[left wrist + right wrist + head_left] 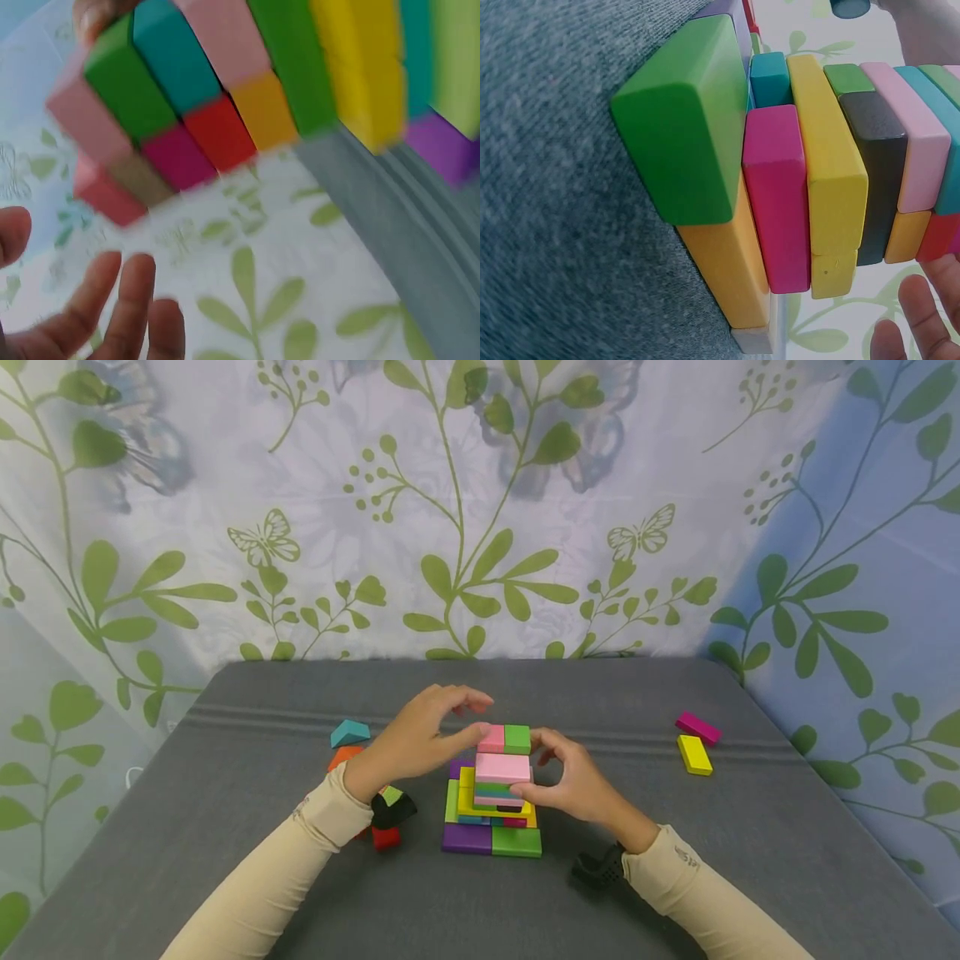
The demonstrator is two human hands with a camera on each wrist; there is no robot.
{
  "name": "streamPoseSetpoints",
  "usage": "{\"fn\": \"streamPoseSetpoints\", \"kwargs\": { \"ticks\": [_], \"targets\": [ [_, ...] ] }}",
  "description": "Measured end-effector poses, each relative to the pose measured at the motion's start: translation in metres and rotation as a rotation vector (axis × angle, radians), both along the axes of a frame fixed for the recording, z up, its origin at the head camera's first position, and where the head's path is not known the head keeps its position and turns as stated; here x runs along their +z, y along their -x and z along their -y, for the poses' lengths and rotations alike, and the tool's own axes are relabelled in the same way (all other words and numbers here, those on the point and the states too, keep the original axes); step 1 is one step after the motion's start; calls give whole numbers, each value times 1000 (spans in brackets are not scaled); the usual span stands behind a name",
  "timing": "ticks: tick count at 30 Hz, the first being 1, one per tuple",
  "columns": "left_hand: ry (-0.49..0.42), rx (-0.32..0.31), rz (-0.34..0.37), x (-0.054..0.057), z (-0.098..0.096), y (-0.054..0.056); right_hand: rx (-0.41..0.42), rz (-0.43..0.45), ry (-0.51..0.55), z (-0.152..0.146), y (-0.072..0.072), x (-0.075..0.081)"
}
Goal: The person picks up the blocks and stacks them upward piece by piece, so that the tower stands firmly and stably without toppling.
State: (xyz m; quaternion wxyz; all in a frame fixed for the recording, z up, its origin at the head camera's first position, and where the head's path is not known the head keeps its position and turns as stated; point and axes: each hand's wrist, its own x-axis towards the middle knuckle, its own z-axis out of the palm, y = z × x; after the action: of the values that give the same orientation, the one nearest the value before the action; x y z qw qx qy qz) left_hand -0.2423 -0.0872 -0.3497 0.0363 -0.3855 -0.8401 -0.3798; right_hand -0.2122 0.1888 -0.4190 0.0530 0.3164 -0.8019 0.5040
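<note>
A tower of coloured wooden blocks (pixel 468 839) stands on the grey cloth, with purple and green blocks at its base and pink and green ones on top. My left hand (pixel 420 739) hovers at the upper left of the tower, thumb near the pink top block (pixel 491 739). In the left wrist view, the left fingers (pixel 135 307) are spread apart from the blocks. At the tower's right side is my right hand (pixel 573 781), its thumb touching the near face. Loosely bent right fingers (pixel 922 319) appear at the far side in the right wrist view.
To the left lie a teal triangular block (pixel 350 732), an orange block (pixel 345 756) and a red block (pixel 386 837), partly behind the left arm. Magenta (pixel 697 727) and yellow (pixel 694 755) blocks lie far right. A patterned curtain (pixel 480 527) hangs behind the table.
</note>
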Motion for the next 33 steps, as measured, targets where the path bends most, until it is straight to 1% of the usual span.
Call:
{"fn": "streamPoseSetpoints", "kwargs": {
  "ticks": [3, 7, 9, 12, 16, 18, 21, 24, 27, 30, 33],
  "targets": [
    [-10, -10, 54, -4, 23, 4, -7, 5, -5, 0, 0, -1],
    [48, 2, 107, -16, 56, 10, -14, 4, -16, 0, 0, -1],
    [98, 23, 117, -24, 71, 13, -15, 5, -16, 0, 0, -1],
    [187, 52, 109, -35, 91, 17, -15, 8, -15, 1, 0, -1],
    [331, 86, 92, -46, 108, 22, -11, 8, -12, 1, 1, -1],
    [393, 93, 77, -49, 113, 24, -9, 7, -13, 1, 1, -2],
    [447, 82, 52, -51, 114, 26, -8, 7, -11, 1, 1, -2],
    [468, 71, 20, -53, 113, 27, -9, 8, -11, 0, 1, -2],
    [480, 77, 0, -53, 110, 28, -11, 9, -11, 1, 1, -1],
    [502, 94, 0, -53, 108, 31, -13, 8, -12, 1, 0, -1],
    [513, 115, 18, -54, 105, 33, -10, 9, -13, 1, 0, -1]
  ]
}}
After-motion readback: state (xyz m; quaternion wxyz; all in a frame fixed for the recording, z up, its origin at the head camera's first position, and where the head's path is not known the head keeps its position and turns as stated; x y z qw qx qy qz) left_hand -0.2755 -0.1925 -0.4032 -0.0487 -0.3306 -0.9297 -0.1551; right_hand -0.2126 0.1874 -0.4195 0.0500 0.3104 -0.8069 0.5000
